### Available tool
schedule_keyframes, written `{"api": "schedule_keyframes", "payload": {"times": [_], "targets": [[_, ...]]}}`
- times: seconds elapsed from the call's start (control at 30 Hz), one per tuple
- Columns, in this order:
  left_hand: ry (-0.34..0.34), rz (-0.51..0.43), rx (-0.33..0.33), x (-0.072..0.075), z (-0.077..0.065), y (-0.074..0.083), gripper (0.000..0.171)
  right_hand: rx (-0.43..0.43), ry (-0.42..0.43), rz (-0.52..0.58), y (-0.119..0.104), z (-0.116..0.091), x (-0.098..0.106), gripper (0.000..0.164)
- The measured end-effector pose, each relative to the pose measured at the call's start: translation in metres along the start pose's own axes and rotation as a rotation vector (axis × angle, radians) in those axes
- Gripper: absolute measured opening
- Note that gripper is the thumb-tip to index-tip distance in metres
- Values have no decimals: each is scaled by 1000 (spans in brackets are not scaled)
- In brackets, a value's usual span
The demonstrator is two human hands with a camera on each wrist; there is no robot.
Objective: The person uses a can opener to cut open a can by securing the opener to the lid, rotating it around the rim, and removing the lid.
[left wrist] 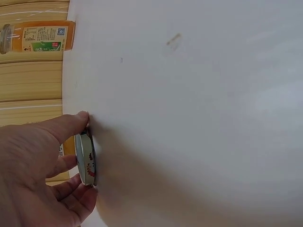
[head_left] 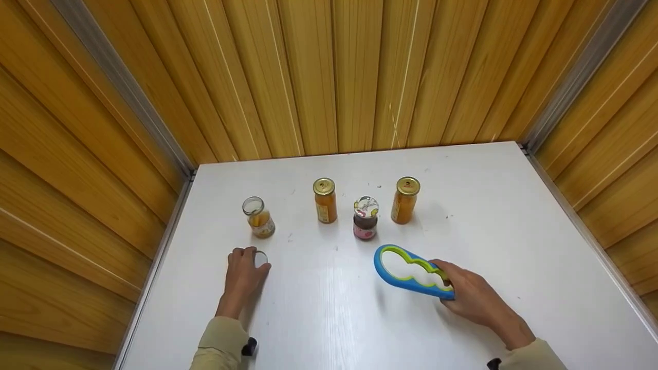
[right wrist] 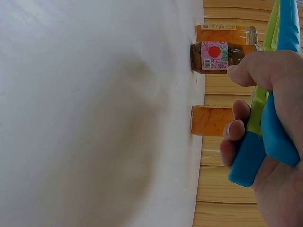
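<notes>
My left hand (head_left: 241, 275) pinches a round jar lid (left wrist: 85, 158) by its edge, thumb on one side and fingers on the other. The lid lies at the white tabletop, its patterned side facing down. Just beyond that hand stands a lidless glass jar (head_left: 261, 222) with yellow-orange contents. In my right hand (head_left: 475, 295) is a blue and green jar opener (head_left: 414, 285), gripped by one end. Its looped end points left, held above the table. A jar with a pink label (head_left: 365, 226) and a patterned lid stands beyond the opener.
Two tall orange jars with gold lids stand farther back, one left (head_left: 325, 203) and one right (head_left: 404, 203) of the pink-labelled jar. The white table (head_left: 318, 308) meets wood-plank walls (head_left: 354, 77) at the back, with more planks on both sides.
</notes>
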State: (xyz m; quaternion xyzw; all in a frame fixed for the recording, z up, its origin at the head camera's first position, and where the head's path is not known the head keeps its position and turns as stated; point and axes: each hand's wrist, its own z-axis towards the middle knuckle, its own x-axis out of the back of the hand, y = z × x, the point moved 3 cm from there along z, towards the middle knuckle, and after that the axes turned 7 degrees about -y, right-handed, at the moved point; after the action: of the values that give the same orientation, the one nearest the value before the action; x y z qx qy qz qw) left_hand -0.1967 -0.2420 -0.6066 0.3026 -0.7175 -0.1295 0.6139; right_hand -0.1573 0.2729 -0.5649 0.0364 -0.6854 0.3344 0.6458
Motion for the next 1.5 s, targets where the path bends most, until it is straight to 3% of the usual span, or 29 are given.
{"api": "schedule_keyframes", "payload": {"times": [0.13,0.6,0.8,0.97,1.2,1.3,1.5], "targets": [[2,6,-19,0,1,-2,71,-8,-4,5,1,-1,1,76],[-27,16,31,2,-4,-3,86,-50,-15,13,4,-4,3,79],[23,26,18,4,-12,4,84,-54,-14,18,6,-4,3,79],[128,21,-91,10,-19,23,74,-56,-6,12,6,-5,3,78],[262,-46,-240,12,-26,64,57,-59,-6,16,8,-4,5,77],[262,-88,-264,10,-24,83,56,-65,-11,17,9,-4,5,76],[195,-175,-266,2,-10,118,58,-70,0,33,9,-3,5,77]]}}
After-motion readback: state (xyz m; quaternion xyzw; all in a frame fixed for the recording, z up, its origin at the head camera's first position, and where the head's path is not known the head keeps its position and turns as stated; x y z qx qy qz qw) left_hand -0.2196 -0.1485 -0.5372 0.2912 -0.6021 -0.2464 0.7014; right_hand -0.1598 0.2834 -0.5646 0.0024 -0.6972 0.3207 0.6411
